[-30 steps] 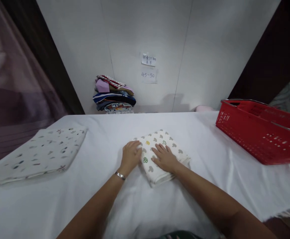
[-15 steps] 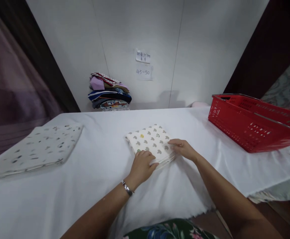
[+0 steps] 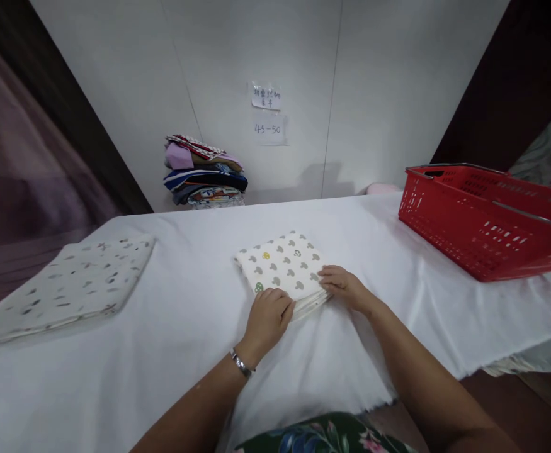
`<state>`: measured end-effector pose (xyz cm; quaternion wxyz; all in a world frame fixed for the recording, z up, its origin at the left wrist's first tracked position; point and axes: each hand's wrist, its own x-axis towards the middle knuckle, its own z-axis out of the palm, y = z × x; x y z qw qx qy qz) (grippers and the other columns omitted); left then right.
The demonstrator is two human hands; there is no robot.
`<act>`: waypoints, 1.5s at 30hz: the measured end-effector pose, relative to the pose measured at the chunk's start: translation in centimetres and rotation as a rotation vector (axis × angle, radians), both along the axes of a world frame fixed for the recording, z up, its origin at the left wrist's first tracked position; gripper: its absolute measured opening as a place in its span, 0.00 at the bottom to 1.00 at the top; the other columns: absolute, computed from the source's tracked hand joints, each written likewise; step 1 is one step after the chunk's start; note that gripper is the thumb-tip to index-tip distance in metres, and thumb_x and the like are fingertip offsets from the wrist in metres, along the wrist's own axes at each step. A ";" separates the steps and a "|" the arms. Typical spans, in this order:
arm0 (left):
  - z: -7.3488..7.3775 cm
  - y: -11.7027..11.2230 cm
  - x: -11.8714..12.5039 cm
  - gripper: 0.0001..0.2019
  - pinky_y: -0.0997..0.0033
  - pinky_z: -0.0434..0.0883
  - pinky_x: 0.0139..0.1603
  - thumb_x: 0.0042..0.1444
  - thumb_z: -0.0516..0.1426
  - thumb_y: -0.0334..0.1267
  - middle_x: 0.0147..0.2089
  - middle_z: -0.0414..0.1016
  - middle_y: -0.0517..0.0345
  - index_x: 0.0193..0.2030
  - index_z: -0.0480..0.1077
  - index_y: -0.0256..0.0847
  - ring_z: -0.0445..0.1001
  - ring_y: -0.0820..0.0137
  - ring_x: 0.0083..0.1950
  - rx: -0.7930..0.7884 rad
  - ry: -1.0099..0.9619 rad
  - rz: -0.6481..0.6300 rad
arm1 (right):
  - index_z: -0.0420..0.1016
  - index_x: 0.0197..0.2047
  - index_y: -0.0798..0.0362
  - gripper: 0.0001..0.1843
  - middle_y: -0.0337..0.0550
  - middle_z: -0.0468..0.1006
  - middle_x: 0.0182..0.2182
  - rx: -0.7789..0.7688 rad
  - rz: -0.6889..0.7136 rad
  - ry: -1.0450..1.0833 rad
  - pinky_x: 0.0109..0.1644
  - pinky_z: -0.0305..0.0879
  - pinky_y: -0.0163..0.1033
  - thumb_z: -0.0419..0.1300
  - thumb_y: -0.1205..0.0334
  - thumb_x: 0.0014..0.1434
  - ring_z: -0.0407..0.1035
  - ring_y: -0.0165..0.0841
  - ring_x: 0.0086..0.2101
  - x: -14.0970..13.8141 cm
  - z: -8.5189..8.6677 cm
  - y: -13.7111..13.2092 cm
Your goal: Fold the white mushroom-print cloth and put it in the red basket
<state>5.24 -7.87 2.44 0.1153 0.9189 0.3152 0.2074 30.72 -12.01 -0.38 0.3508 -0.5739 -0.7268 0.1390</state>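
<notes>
A folded white cloth point(image 3: 284, 264) printed with grey mushrooms, plus a few yellow and green ones, lies in the middle of the table. At its near left corner, my left hand point(image 3: 269, 316) grips the edge, fingers on top and thumb pressed in against them. My right hand point(image 3: 346, 288) has hold of the near right corner, its fingertips over the top layer; its thumb is hidden. Several layers show along the near edge between the hands. A metal bracelet point(image 3: 242, 363) circles my left wrist.
A larger folded cloth point(image 3: 81, 280) with small dark prints lies at the left. A red plastic basket point(image 3: 473, 229) with metal handles stands at the right. Behind the white-covered table point(image 3: 181, 352) are a stack of folded fabrics point(image 3: 204, 173) and paper notes point(image 3: 269, 129) on the wall.
My left thumb has drawn in toward the fingers at the cloth's near edge. My right hand stays at the right corner. The view has shifted slightly.
</notes>
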 end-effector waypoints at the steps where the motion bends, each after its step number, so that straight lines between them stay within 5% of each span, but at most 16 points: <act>1: -0.1 0.0 0.0 0.16 0.64 0.58 0.42 0.64 0.44 0.39 0.34 0.69 0.56 0.32 0.70 0.41 0.64 0.67 0.38 0.006 -0.006 -0.015 | 0.78 0.40 0.47 0.16 0.44 0.75 0.48 0.022 -0.005 0.005 0.58 0.59 0.50 0.51 0.51 0.62 0.61 0.39 0.55 0.0 0.0 0.0; 10: -0.6 0.2 -0.3 0.15 0.64 0.59 0.41 0.63 0.45 0.38 0.35 0.70 0.55 0.33 0.70 0.41 0.64 0.67 0.38 0.055 0.004 -0.084 | 0.75 0.46 0.47 0.14 0.44 0.74 0.49 0.062 0.028 -0.033 0.60 0.57 0.51 0.53 0.54 0.62 0.60 0.38 0.56 -0.1 0.2 -0.3; 28: -1.0 0.2 -0.1 0.11 0.65 0.61 0.39 0.62 0.48 0.35 0.34 0.69 0.56 0.31 0.67 0.40 0.65 0.68 0.36 0.132 -0.088 -0.069 | 0.76 0.37 0.47 0.11 0.43 0.76 0.44 0.196 0.046 0.073 0.57 0.61 0.50 0.52 0.57 0.63 0.64 0.37 0.52 -0.3 -0.2 0.1; 34: -1.0 0.1 -0.2 0.11 0.65 0.61 0.39 0.62 0.48 0.36 0.33 0.69 0.57 0.31 0.68 0.40 0.65 0.68 0.36 0.140 -0.045 -0.091 | 0.77 0.38 0.46 0.09 0.42 0.76 0.47 0.101 0.077 -0.001 0.60 0.53 0.56 0.55 0.56 0.61 0.63 0.39 0.54 0.2 -0.2 -0.3; 45: -1.1 0.2 0.0 0.11 0.66 0.61 0.39 0.62 0.48 0.38 0.33 0.69 0.58 0.30 0.67 0.41 0.65 0.69 0.36 0.110 -0.057 -0.055 | 0.76 0.41 0.44 0.09 0.43 0.76 0.47 0.115 0.089 0.012 0.60 0.52 0.57 0.58 0.56 0.59 0.64 0.40 0.53 0.7 -0.9 0.0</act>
